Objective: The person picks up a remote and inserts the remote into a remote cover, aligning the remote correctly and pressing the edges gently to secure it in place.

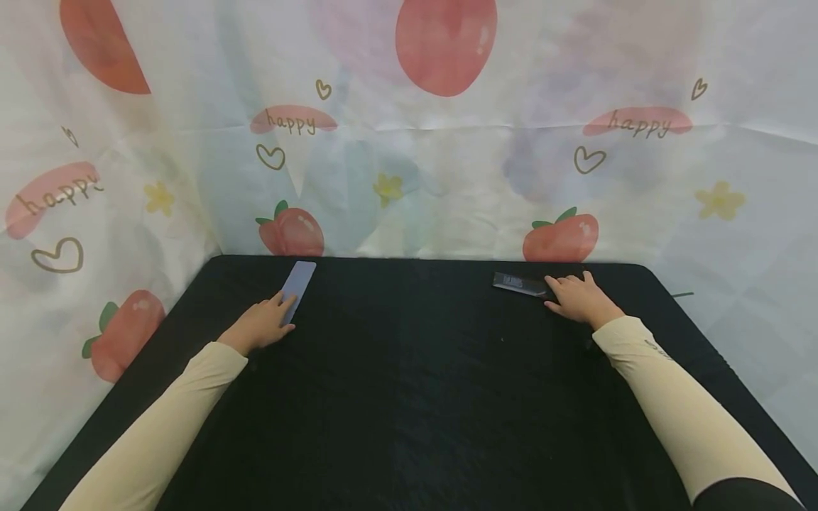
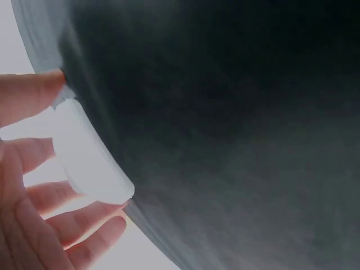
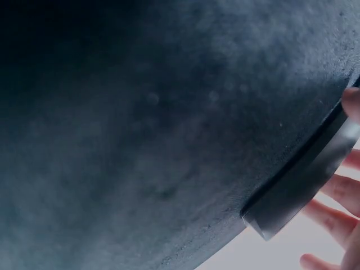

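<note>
Spanning the view, the black bench [image 1: 396, 397] meets a fruit-printed cloth [image 1: 447, 163] behind! Well apart near its far edge, the left hand [image 1: 258, 323] grips a lavender box [image 1: 300, 282], the right hand [image 1: 583, 298] a dark box [image 1: 525, 287]; the left wrist view bleaches the lavender white, while only the head view catches pale print [image 1: 513, 281] on the dark one.

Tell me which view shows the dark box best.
The head view: it shows the dark box from above, with pale print, though the right hand hides one end. The right wrist view has part close up, cut by the frame; the left wrist view has none of it.
</note>
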Demonstrator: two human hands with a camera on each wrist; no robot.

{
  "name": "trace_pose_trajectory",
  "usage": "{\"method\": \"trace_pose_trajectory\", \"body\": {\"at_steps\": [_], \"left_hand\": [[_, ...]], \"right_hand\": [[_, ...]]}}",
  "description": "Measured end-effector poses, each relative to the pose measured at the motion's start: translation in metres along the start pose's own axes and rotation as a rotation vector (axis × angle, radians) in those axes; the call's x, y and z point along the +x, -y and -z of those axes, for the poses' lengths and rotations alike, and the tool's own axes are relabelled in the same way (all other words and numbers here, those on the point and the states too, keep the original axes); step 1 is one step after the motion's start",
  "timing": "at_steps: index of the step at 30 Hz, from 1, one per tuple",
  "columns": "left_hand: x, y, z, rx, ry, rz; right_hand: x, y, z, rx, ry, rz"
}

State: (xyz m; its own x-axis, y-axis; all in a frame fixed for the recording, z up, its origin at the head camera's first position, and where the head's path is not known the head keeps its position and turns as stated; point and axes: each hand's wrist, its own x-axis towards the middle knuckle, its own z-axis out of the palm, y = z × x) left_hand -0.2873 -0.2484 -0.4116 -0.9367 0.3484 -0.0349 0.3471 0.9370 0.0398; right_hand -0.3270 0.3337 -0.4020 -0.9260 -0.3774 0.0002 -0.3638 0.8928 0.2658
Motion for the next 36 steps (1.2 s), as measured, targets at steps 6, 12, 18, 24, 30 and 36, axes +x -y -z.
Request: {"method": "trace_pose_trajectory", "body": {"at_steps": [6, 12, 18, 24, 30, 36], "left_hand": [[0.001, -0.011, 0.003, -0.029, 0.018, -0.020], [0.002, -0.023, 0.009, -0.063, 0.079, -0.067], [0.006, -0.020, 0.019, 0.042, 0.066, -0.122], [0.021, -0.005, 0.020, 0.398, -0.114, -0.292], [0.039, 0.006, 0.010, 0.535, -0.155, -0.454], [0.049, 0.003, 0.005, 0.530, -0.147, -0.472]], "right_hand": [[-0.002, 0.001, 0.001, -0.039, -0.028, 0.028], [-0.001, 0.000, -0.001, -0.073, -0.068, 0.050], [-0.001, 0.001, 0.001, -0.088, -0.124, 0.055], [0.000, -0.001, -0.002, -0.123, -0.154, 0.067], [0.001, 0.002, -0.003, -0.136, -0.105, 0.070], [0.003, 0.003, -0.003, -0.154, -0.056, 0.065]]}}
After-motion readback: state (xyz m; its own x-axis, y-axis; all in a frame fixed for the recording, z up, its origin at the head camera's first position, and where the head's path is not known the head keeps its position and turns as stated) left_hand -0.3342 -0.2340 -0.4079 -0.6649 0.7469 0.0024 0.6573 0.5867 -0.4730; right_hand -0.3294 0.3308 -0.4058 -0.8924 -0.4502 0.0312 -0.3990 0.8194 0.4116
